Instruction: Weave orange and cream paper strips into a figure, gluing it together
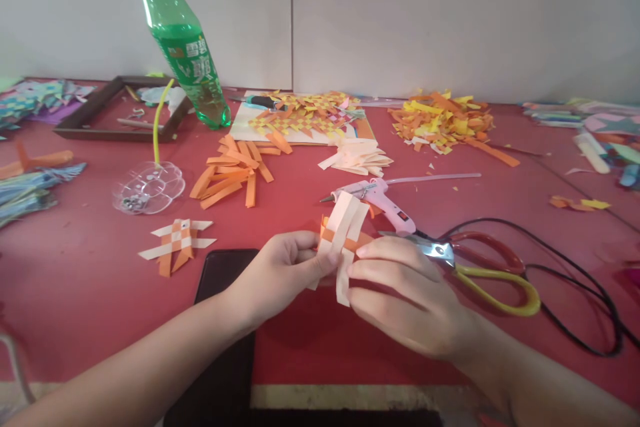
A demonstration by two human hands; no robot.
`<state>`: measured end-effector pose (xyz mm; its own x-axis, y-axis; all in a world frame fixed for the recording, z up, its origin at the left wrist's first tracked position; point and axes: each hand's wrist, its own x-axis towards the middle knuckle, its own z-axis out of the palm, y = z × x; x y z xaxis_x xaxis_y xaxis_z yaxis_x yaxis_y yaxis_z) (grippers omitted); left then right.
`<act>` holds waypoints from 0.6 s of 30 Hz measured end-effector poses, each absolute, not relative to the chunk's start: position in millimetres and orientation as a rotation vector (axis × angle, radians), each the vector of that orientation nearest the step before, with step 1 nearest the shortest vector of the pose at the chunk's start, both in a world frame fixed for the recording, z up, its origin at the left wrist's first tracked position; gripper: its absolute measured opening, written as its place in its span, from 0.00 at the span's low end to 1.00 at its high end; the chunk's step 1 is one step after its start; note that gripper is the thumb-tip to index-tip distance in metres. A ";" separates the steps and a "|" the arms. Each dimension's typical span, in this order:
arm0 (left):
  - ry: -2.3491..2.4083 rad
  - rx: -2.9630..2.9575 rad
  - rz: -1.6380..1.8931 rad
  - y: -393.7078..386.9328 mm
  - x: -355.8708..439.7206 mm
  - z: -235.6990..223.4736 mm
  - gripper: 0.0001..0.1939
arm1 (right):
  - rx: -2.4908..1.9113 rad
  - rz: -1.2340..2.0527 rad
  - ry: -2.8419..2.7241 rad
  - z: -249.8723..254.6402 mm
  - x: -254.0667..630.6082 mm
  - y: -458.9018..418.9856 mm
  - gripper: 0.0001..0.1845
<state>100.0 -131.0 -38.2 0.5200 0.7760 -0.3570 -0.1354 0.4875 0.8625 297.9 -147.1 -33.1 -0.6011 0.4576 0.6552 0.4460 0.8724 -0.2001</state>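
Between my two hands, above the front of the red table, is a small weave of paper strips [344,227], cream and orange crossing each other. My left hand [287,270] pinches it from the left, thumb on the front. My right hand [407,287] grips its right side, fingertips on the orange and cream strips. A finished-looking woven paper fish [179,243], orange and cream with a small eye, lies to the left. Behind my hands lie loose orange strips [230,167] and a pile of cream strips [357,157].
A pink glue gun [387,203] and scissors [480,270] with red and yellow handles lie right, beside a looped black cable [595,290]. A green bottle [187,47], dark frame [95,130] and clear flower-shaped dish [150,188] stand left. A black phone-like slab [220,347] lies under my left arm.
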 end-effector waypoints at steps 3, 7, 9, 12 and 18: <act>0.875 0.929 0.652 -131.3 98.6 -37.9 0.12 | -0.644 0.016 -2.366 -32.1 298.3 -147.8 0.05; 0.918 1.015 0.699 -131.9 98.0 -36.8 0.12 | -0.759 0.146 -2.196 -34.9 301.3 -148.5 0.07; 0.934 1.050 0.705 -132.5 98.6 -35.8 0.12 | -0.976 0.267 -1.939 -37.6 302.2 -148.5 0.08; 0.961 1.075 0.690 -134.5 100.0 -34.9 0.10 | -1.178 0.645 -1.713 -39.6 301.2 -147.7 0.04; 0.923 1.113 0.619 -139.8 100.2 -35.9 0.11 | -1.099 1.221 -1.661 -37.7 297.5 -144.6 0.05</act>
